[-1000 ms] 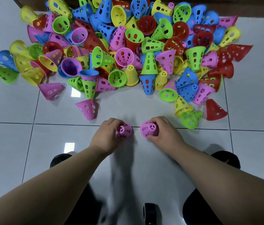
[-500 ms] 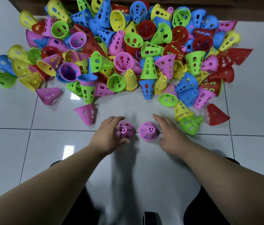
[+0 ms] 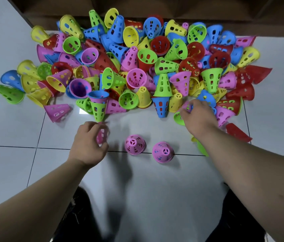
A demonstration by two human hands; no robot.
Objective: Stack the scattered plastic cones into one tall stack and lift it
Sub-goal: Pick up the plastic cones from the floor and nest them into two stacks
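The left hand (image 3: 88,142) has its grip curled round a blurred pink cone (image 3: 102,135) just off the heap (image 3: 137,67); the right hand (image 3: 198,117) pinches a second pink cone (image 3: 187,106) at the heap's front edge, crowded by blue and green neighbours; between the hands an upright pink cone (image 3: 135,144) and its twin (image 3: 163,151) stand apart on the glossy white tiled floor (image 3: 15,172); all are tapered, flat-topped, perforated plastic.
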